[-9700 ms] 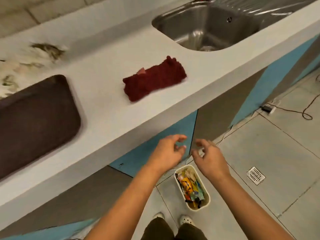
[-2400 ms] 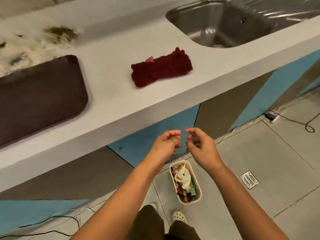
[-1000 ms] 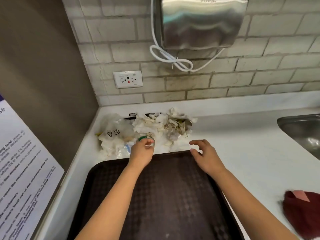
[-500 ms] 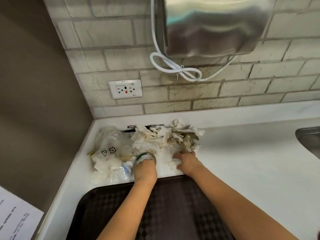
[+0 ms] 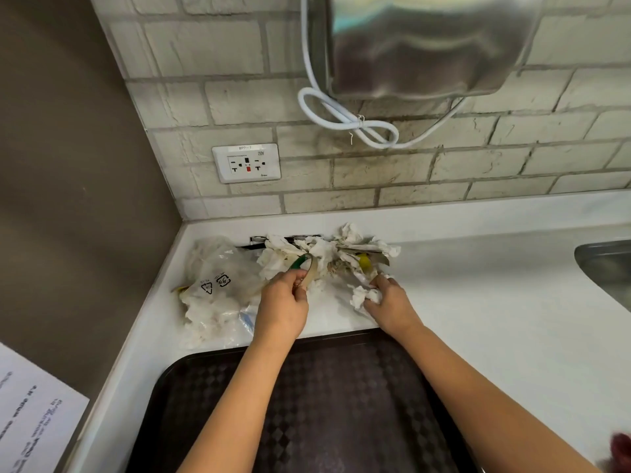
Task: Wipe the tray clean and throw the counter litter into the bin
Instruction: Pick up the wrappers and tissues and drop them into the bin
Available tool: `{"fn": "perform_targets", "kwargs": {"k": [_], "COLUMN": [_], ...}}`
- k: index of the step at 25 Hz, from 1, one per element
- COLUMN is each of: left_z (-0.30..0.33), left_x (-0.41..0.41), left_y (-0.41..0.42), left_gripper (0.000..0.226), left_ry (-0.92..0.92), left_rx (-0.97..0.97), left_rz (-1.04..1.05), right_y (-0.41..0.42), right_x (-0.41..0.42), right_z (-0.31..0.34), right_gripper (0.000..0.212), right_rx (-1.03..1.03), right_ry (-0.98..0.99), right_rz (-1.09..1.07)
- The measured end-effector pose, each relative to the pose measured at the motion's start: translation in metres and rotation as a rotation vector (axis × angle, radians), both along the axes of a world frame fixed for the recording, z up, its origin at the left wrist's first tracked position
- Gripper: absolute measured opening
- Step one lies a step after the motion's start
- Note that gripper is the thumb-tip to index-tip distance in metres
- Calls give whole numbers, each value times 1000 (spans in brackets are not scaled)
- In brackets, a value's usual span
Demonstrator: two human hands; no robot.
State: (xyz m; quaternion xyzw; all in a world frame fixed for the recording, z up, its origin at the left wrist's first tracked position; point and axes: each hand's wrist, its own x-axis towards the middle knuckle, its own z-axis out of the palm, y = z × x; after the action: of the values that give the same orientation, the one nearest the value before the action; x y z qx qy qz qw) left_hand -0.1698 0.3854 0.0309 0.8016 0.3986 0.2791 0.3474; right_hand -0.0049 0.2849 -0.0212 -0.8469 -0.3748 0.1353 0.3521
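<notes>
Litter [image 5: 324,257] gathering goes best two-handed: left hand [image 5: 283,308] pinches a green-edged scrap [image 5: 304,266], right hand [image 5: 389,307] clutches tissue [image 5: 367,297]; bunch both tightly before lifting off the desk [image 5: 495,302].

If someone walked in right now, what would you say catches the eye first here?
The heap of crumpled tissue litter in the counter's back corner, with the left hand pinching a green-edged strip and the right hand gripping a tissue wad. Just in front lies the dark tray, and a steel hand dryer hangs on the brick wall above.
</notes>
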Motion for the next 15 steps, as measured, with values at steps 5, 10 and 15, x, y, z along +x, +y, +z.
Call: {"fn": "perform_targets", "kwargs": {"k": [5,10,15], "left_z": [9,4,-3], "left_x": [1,5,6], "left_y": [-4,-13,-14], "left_gripper": [32,30,31], "left_ry": [-96,-36,35], "left_rx": [-48,-17,21], "left_rz": [-50,-132,-194], "right_y": [-22,-27,-20], "right_x": [11,22,31], "right_z": [2,-5,-13], "right_gripper": [59,46,57], "right_rx": [66,-551,-566], "right_ry": [32,-267,-265], "right_rz": [-91,39,144]}}
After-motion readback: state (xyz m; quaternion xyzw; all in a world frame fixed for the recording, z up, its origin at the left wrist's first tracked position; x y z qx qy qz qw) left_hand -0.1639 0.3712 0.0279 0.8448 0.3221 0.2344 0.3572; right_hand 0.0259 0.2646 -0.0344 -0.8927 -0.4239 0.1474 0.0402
